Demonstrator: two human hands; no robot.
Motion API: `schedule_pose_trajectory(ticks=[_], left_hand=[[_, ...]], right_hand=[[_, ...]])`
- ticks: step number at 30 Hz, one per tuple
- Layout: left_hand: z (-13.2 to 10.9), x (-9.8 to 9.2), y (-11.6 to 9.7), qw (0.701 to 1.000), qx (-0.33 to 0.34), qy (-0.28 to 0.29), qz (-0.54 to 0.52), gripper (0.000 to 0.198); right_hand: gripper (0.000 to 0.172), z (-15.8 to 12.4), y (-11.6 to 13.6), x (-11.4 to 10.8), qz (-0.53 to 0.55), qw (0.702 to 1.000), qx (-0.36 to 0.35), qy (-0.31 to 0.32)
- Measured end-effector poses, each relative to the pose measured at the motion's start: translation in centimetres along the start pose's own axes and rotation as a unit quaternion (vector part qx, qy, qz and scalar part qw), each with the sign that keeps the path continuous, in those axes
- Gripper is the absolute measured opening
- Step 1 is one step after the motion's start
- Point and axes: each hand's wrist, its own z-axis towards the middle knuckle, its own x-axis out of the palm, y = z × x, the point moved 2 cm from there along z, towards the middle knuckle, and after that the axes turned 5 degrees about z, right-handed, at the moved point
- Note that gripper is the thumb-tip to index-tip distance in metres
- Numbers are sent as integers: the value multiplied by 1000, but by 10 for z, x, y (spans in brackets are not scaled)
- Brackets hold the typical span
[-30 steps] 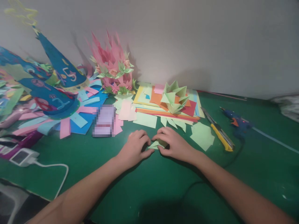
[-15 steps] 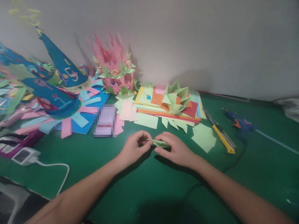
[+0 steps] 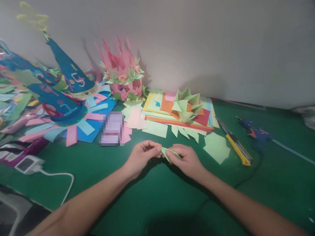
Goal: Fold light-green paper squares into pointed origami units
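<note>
Between my two hands is a small folded piece of light green paper [image 3: 166, 153], held just above the green table. My left hand [image 3: 145, 154] pinches its left tip between thumb and fingers. My right hand [image 3: 183, 156] is closed on its other end, the thumb pressed along the front face. Part of the paper is hidden by the right fingers. Beyond the hands lie loose green paper squares [image 3: 216, 148] and several folded green leaves [image 3: 188, 133]. A pointed green paper crown [image 3: 187, 106] sits on a stack of coloured paper sheets [image 3: 157, 109].
To the right lie a yellow box cutter [image 3: 237, 149] and a blue glue gun [image 3: 256, 132] with its cord. A pixelated phone-like object [image 3: 112, 128], a pink paper crown [image 3: 123, 73] and blue cone hats [image 3: 71, 68] stand left. A white charger [image 3: 28, 164] trails a cable at lower left.
My right thumb has come down onto the folded green paper, which now tilts to show more of its face. The whole view has shifted slightly.
</note>
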Motion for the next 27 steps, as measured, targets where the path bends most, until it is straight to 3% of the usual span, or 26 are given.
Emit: schedule_pose_trajectory(ticks=[11,18,27], left_hand=[[0,8,6,991,-50,52,-114,23],[-3,8,-1,997,71,-2,-13,27],[-2,7,4,990,-43,73,-114,23]], right_hand=[[39,0,5,0,22,999,-17,-15],[39,-1,2,1,34,999,7,-1],[43,-1,2,1,36,999,-17,31]])
